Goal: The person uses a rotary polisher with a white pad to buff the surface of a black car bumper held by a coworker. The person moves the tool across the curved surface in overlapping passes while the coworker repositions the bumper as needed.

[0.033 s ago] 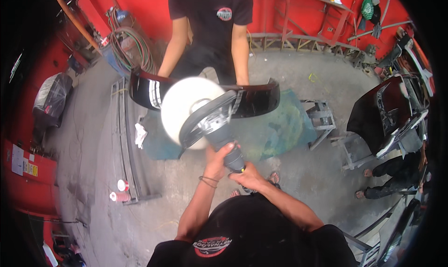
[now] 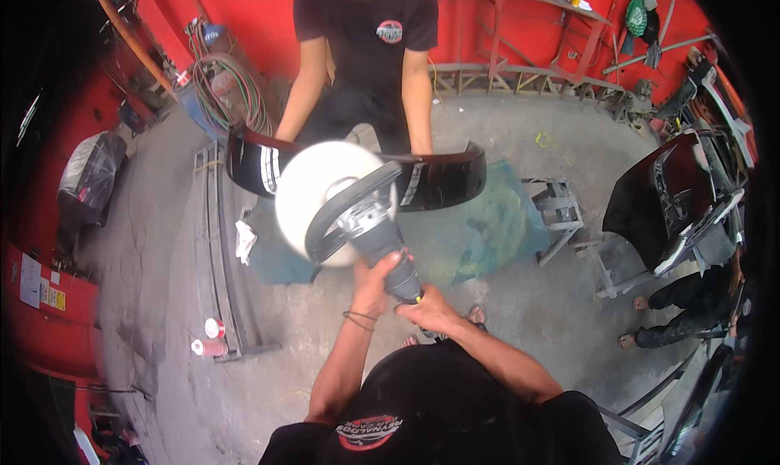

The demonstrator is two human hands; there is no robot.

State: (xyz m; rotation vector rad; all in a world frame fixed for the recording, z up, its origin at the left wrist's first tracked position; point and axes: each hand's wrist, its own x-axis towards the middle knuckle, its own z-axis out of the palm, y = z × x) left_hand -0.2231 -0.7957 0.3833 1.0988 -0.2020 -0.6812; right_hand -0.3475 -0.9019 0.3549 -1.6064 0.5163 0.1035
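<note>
Both of my hands hold a black and grey power polisher (image 2: 382,241) with a loop handle and a large round white pad (image 2: 302,201). My left hand (image 2: 374,284) closes around the underside of its body, thumb along the side. My right hand (image 2: 432,309) grips the rear end of the body. Beyond the pad is a long, curved, glossy dark car panel (image 2: 455,180), partly hidden by the polisher. I cannot tell whether the pad touches it. A person in a black shirt (image 2: 357,26) stands opposite, hands at the panel's far edge.
Under the panel lies a greenish sheet (image 2: 479,229) over a stand (image 2: 556,205). A metal frame (image 2: 219,254) runs along the left, with a white cloth (image 2: 244,239) and red-and-white containers (image 2: 210,347) beside it. At right, a dark car panel (image 2: 658,197) rests on a stand.
The polisher and its pad have shifted slightly left and down, with both hands still on it. The panel and the other person look nearly the same.
</note>
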